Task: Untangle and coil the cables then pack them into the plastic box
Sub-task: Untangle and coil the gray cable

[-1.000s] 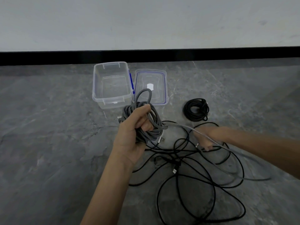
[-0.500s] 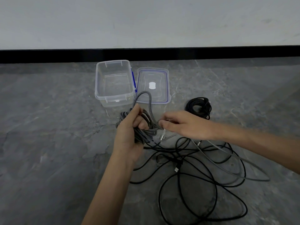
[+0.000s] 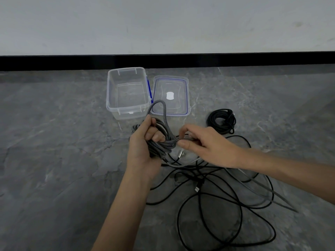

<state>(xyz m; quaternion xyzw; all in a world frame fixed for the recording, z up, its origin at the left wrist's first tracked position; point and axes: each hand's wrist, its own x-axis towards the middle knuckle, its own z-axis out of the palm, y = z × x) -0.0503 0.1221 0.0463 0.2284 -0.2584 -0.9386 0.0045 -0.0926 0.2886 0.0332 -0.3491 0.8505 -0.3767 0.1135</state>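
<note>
On a grey stone floor, a person's left hand grips a part-wound bundle of grey braided cable, fingers curled round the loops. The right hand pinches the same cable between thumb and forefinger just beside the bundle. The cable's free tail runs away under the right forearm, so this coil looks unfinished. 1 black coil lies finished on the floor to the right of the lid. The loose black cables sprawl in a tangle beneath the hands, not yet wound. The clear plastic box stands open beyond the hands with nothing in it, its lid flat beside it. By this showing the task is roughly halfway, and no packing has begun.
</note>
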